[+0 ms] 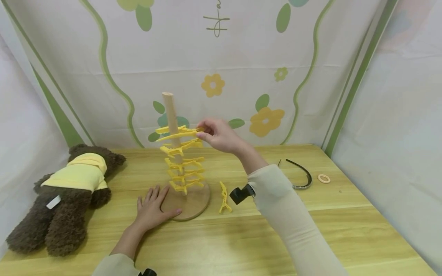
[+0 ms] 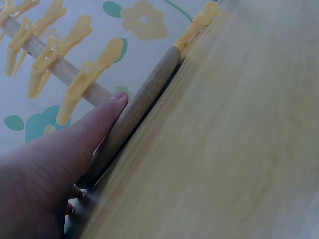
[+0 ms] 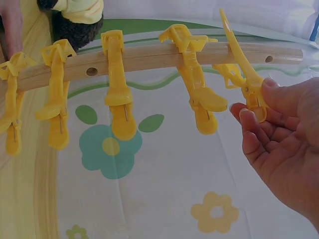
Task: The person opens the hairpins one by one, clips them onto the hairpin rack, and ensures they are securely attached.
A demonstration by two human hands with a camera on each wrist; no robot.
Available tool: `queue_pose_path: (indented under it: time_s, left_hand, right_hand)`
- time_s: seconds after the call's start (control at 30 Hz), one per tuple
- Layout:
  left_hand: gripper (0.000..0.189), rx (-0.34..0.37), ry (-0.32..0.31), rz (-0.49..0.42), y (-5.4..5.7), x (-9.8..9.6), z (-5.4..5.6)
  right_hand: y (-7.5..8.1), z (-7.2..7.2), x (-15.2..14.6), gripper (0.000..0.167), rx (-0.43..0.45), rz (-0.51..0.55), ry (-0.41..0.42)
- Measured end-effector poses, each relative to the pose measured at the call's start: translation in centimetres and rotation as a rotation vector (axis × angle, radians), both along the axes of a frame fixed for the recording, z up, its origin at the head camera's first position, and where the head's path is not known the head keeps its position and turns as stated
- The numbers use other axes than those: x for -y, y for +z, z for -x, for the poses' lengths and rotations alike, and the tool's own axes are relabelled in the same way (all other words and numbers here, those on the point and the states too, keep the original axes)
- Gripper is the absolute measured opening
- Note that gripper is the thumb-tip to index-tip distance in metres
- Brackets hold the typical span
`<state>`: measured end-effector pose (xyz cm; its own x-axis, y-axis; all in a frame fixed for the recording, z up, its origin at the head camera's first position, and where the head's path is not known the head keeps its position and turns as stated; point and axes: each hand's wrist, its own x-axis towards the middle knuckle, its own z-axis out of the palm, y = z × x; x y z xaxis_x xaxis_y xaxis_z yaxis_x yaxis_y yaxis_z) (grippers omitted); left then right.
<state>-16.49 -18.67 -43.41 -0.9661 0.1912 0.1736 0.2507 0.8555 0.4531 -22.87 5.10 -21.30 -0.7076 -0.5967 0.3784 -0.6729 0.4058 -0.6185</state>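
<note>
My right hand [image 1: 219, 135] pinches the handle end of a yellow hair clip [image 3: 244, 69] between thumb and fingers. Its jaws stand apart, one on each side of the upright wooden post [image 3: 149, 60], near the top. Below it, several similar yellow clips [image 3: 118, 74] sit across the post at intervals. My left hand [image 1: 152, 209] rests with fingers spread at the left edge of the round wooden base [image 1: 197, 205]. In the left wrist view its thumb presses the base's upper face; the other fingers are mostly hidden. One loose yellow clip [image 1: 223, 197] lies on the table right of the base.
A brown teddy bear [image 1: 69, 207] in a yellow top lies on the table's left side. To the right are a dark headband [image 1: 305, 176] and a small pale ring [image 1: 324, 178]. A printed cloth wall [image 1: 248, 53] stands behind the table.
</note>
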Motion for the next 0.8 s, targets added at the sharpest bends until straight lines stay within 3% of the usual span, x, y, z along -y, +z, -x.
queue_pose_path:
  time_s: [0.43, 0.8]
  left_hand:
    - [0.092, -0.001, -0.003, -0.002, 0.00, 0.02, 0.03]
    - [0.092, -0.009, -0.001, 0.004, -0.01, 0.21, 0.13]
  right_hand:
    - [-0.25, 0.24, 0.25, 0.014, -0.048, 0.005, -0.019]
    - [0.00, -0.15, 0.55, 0.021, -0.007, -0.025, 0.001]
